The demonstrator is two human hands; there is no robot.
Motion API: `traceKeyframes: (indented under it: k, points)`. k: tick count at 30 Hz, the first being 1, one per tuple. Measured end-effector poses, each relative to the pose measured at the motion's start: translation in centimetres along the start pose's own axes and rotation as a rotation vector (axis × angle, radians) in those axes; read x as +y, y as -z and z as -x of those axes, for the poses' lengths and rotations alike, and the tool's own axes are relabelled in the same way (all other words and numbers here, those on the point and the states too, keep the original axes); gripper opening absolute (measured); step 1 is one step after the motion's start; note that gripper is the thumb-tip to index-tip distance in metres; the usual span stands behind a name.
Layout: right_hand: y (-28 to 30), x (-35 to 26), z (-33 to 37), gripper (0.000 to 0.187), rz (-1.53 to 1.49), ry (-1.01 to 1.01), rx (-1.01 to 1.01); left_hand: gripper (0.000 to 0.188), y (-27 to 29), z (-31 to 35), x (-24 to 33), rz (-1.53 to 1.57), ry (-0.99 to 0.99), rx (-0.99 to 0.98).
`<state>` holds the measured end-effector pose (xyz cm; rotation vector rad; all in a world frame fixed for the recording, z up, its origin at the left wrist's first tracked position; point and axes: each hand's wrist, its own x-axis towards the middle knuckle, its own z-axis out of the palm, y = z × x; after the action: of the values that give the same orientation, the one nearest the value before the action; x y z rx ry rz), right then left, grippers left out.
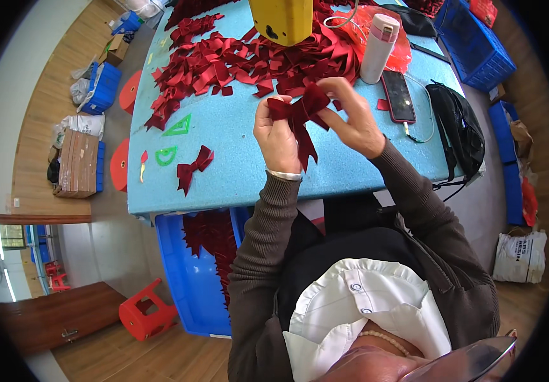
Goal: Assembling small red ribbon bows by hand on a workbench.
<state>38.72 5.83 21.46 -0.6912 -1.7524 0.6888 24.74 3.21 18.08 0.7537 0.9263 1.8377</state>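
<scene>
A dark red velvet bow [301, 113] is held up over the near part of the blue table, its two tails hanging down. My left hand [277, 137] is closed on the bow's left loop, with a pale bracelet at the wrist. The fingers of my right hand [354, 121] pinch the right loop. A single finished-looking bow [194, 168] lies on the table to the left of my hands. Beyond them spreads a large heap of red bows and ribbon pieces [204, 60].
The blue table [236, 181] also carries a white bottle [379, 48], a phone on a cable [399, 95], a yellow object [282, 19] and green drawing templates [178, 125]. A black backpack [456, 130] sits at the right edge. Below left stands a blue crate [192, 290] holding red bows.
</scene>
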Motion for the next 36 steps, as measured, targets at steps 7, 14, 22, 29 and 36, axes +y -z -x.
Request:
traceKeyframes:
  k: [7, 14, 22, 29, 36]
  points:
    - [4.1, -3.1, 4.5, 0.021, 0.126, -0.048, -0.107, 0.008, -2.9, 2.3, -0.1, 0.035, -0.048, 0.005]
    - [2.5, 2.9, 3.9, 0.031, -0.726, -0.738, -0.250, 0.007, -4.3, 1.1, -3.7, 0.032, -0.071, 0.051]
    - [1.6, 5.1, 2.8, 0.028, -0.811, -0.622, -0.122, 0.006, -4.2, -0.4, -5.2, 0.009, -0.091, 0.038]
    - [0.3, 4.5, 3.7, 0.022, -0.077, -0.096, 0.046, 0.007, -5.6, 0.9, -4.0, -0.186, -0.228, 0.044]
    - [2.6, 4.7, 6.1, 0.020, -0.186, -0.343, -0.352, 0.013, -4.4, 0.3, -3.1, -0.158, -0.233, 0.080]
